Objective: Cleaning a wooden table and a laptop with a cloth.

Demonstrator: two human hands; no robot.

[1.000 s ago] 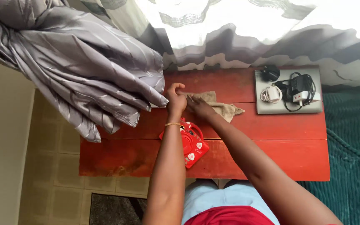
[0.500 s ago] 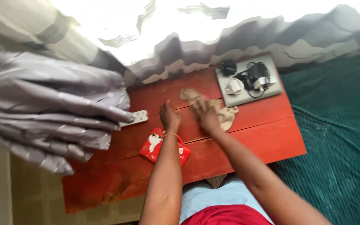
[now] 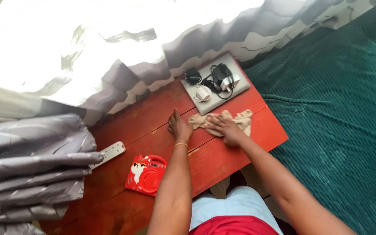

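Two hands rest on the red table (image 3: 223, 159): the right hand (image 3: 223, 129) lies flat and open, pressing a beige cloth (image 3: 240, 120); the left hand (image 3: 178, 127), fingers loosely extended, sits just beside the cloth's near end. Beyond them lies a grey laptop (image 3: 236, 89) carrying chargers (image 3: 216, 80); a red pouch (image 3: 146, 175) lies left of the forearm.

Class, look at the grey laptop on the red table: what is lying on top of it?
On the closed grey laptop lie a black charger with coiled cable, a white charger and a small black plug. The lid beneath them is hidden.
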